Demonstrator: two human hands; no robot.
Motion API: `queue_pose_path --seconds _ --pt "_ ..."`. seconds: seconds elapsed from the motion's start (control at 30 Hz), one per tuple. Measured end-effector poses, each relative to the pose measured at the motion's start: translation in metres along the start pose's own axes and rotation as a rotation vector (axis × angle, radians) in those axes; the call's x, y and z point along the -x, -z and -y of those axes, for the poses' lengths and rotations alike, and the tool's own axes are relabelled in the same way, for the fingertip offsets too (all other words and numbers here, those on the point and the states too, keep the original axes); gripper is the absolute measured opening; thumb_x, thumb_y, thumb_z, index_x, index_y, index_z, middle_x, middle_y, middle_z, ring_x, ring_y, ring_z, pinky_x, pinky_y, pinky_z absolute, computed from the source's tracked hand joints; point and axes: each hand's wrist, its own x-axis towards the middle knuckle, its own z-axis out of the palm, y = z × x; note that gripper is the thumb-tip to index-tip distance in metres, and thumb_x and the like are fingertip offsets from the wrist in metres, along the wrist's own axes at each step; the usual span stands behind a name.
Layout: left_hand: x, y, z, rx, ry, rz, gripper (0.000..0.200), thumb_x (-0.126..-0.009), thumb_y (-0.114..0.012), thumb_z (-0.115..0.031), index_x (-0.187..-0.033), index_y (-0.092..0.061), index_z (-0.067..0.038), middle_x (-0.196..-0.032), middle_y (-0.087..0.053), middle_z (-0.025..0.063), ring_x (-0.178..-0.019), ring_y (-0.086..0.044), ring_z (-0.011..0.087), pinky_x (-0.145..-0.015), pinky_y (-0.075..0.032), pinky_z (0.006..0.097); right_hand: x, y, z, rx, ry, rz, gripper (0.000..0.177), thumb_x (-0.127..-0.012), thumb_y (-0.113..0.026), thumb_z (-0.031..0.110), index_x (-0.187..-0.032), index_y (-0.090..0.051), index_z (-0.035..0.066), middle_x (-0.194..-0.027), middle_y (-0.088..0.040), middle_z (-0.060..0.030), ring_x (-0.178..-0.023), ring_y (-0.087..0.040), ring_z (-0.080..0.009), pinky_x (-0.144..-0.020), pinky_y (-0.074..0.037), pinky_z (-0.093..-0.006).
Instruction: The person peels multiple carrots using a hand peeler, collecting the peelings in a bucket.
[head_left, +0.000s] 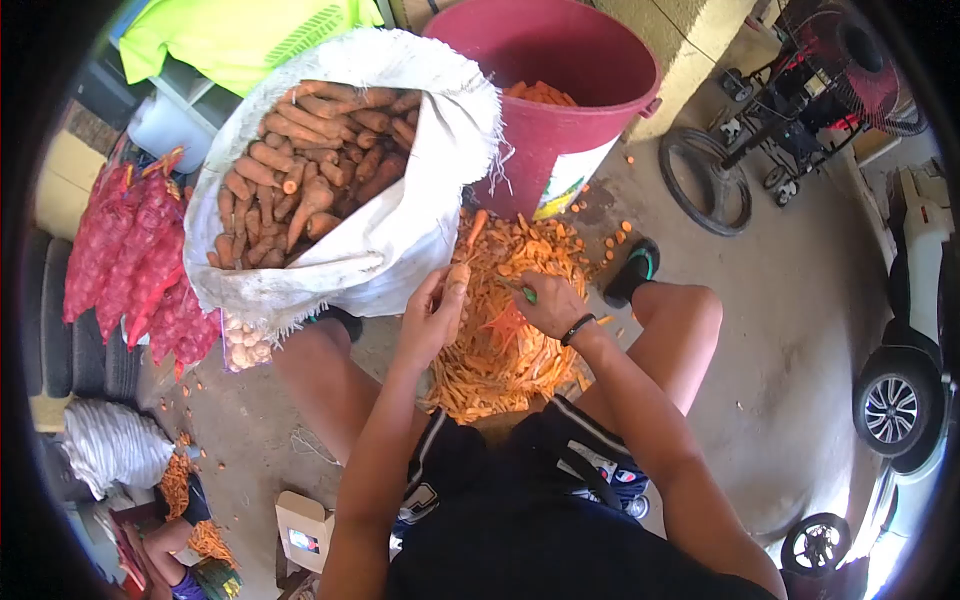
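Observation:
My left hand [432,312] is closed around a carrot [458,277], which points up and away from me. In my right hand [556,305], a little to the right of the carrot, is a small green-handled tool [529,295]; the fingers cover most of it. Both hands are over a heap of orange carrot peelings [500,365] on the floor between my legs. Just ahead on the left stands a big white sack [400,225], its rim rolled down, full of unpeeled carrots [320,150]. Behind the heap is a dark red bin [510,150] with orange carrots [540,93] inside.
Red net bags of onions [130,240] and a small bag of garlic [245,345] lie left of the sack. Carrot slices [620,238] dot the floor. A fan [850,60] stands far right, near a car wheel [890,415]. Another person's leg [165,545] shows lower left.

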Motion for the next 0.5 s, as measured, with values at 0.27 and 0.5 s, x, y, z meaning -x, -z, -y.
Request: queue_pose_path --seconds 0.27,0.5 --pt "0.004 -0.015 0.012 -0.464 -0.248 -0.013 0.033 -0.091 -0.073 -0.027 -0.108 -0.069 0.001 -0.091 -0.068 0.0085 -0.078 -0.062 0.0146 -0.073 -0.05 0.0308 0.005 -0.017 0.008 -0.086 0.142 -0.007 0.025 -0.085 -0.067 0.02 -0.101 -0.065 0.001 -0.093 -0.066 -0.024 -0.091 -0.065 -0.0415 -0.081 -0.052 -0.0469" --pt "0.01 -0.008 0.02 -0.244 -0.132 0.037 0.029 -0.094 -0.07 -0.028 -0.109 -0.069 -0.003 -0.084 -0.063 0.0005 -0.071 -0.057 0.0095 -0.067 -0.049 0.0261 -0.013 -0.039 -0.024 0.1 -0.006 0.276 0.033 -0.084 -0.071 0.028 -0.104 -0.066 0.002 -0.097 -0.069 -0.022 -0.092 -0.067 -0.0398 -0.082 -0.053 -0.046"
